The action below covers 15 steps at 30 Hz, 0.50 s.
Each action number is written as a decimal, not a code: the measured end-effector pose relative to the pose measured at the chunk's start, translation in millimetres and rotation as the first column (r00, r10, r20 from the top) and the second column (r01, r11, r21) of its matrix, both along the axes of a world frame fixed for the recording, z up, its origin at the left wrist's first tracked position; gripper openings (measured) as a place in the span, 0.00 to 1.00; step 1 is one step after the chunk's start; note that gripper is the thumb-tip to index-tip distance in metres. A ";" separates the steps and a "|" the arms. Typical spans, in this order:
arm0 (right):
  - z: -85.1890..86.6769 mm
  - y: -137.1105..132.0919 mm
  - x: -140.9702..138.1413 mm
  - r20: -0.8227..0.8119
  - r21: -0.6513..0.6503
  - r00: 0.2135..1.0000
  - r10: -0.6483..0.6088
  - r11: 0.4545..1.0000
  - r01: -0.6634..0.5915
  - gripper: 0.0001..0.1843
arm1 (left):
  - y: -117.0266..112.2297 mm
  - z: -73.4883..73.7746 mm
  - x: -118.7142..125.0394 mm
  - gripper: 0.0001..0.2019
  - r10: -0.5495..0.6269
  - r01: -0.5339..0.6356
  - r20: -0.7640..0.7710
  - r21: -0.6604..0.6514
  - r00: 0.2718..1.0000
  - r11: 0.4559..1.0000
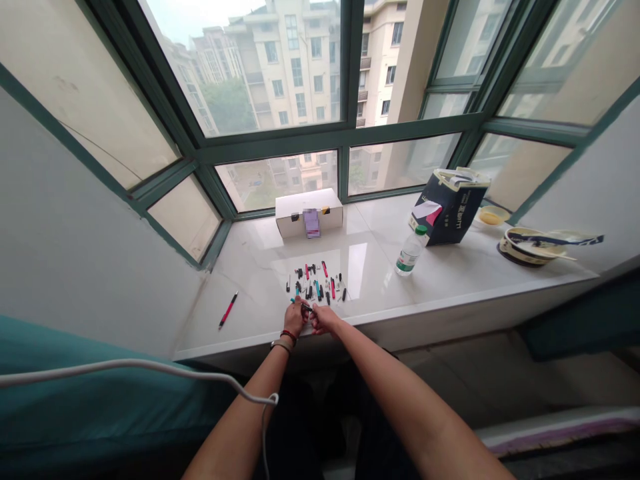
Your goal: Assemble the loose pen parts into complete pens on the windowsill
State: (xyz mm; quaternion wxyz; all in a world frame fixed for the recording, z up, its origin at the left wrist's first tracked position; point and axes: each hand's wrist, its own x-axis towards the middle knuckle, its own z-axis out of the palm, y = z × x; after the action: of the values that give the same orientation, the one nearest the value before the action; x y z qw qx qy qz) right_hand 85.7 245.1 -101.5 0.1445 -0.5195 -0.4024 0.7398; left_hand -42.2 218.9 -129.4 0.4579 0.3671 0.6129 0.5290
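Observation:
My left hand (296, 317) and my right hand (323, 320) meet at the front edge of the white sill. Between them is a slim pen (307, 307), teal at its left end and black toward the right. My left fingers are closed round the teal side, and my right fingers pinch the black end. Just beyond my hands lie several loose pen parts (317, 288), black, red, teal and clear. An assembled red and black pen (229, 310) rests apart from them on the left.
A white box (287, 212) with a purple packet (311, 223) in front stands by the window. To the right are a plastic bottle (407, 253), a dark blue carton (447, 210), a round container (523, 252) and a small bowl (493, 217). A white cable (150, 364) crosses the lower left.

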 end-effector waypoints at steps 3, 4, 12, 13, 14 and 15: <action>0.0 0.6 0.5 -0.008 -0.010 1.000 0.016 1.000 -0.016 0.26 | -1.2 3.0 0.8 0.31 0.002 -0.002 -0.006 -0.005 1.000 1.000; 0.4 0.7 0.9 -0.013 -0.011 1.000 0.021 1.000 -0.021 0.26 | -1.6 3.6 1.0 0.31 0.002 -0.002 -0.006 -0.005 1.000 1.000; 3.1 1.1 2.0 -0.047 -0.019 0.999 -0.010 1.000 0.009 0.22 | -2.6 2.3 0.6 0.32 -0.004 0.003 0.018 0.036 1.000 0.999; 2.3 1.5 1.9 -0.055 -0.017 0.998 -0.022 1.000 0.021 0.21 | -2.7 2.1 0.7 0.32 -0.008 0.007 0.011 0.039 1.000 0.999; 1.2 1.9 1.8 -0.060 -0.012 0.998 -0.033 0.999 0.032 0.21 | -2.7 1.8 0.9 0.32 -0.009 0.009 0.001 0.041 1.000 0.999; -0.1 2.3 1.9 -0.066 -0.005 0.997 -0.043 0.999 0.042 0.21 | -2.7 1.3 1.1 0.32 -0.008 0.008 -0.015 0.041 1.000 0.999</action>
State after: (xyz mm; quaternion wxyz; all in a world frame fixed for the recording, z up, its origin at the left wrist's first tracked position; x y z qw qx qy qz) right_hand 87.6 247.4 -101.6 0.1724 -0.5036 -0.3849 0.7540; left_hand -41.1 216.2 -128.1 0.4478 0.3828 0.6038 0.5370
